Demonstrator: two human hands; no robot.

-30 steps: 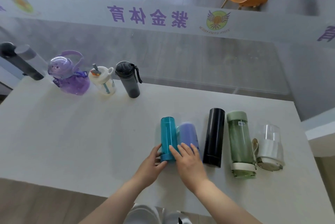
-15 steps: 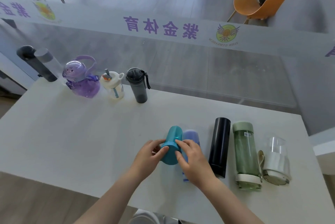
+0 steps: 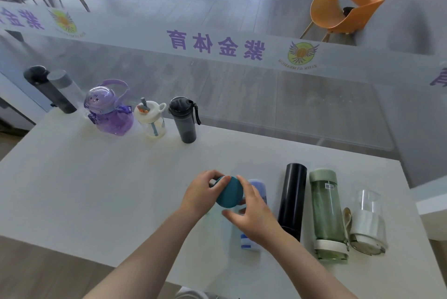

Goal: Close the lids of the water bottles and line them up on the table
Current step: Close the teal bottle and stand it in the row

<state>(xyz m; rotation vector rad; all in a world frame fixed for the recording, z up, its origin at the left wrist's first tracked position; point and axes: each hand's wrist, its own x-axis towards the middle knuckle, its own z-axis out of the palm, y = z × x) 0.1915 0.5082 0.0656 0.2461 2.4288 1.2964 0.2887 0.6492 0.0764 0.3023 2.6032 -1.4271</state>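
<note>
Now both hands, left (image 3: pixel 202 193) and right (image 3: pixel 254 214), clasp the teal bottle (image 3: pixel 228 192) between them.

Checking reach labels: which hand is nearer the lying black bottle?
Right. The right hand is just beside the black bottle, on its left, gripping the teal bottle. The left hand sits beyond the teal bottle, farther off.

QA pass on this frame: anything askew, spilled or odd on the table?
No spill or damage shows. Four bottles lie flat near the front: blue, black, green, clear. The back-row bottles stand upright. Both hands hold the teal bottle tilted up.
</note>
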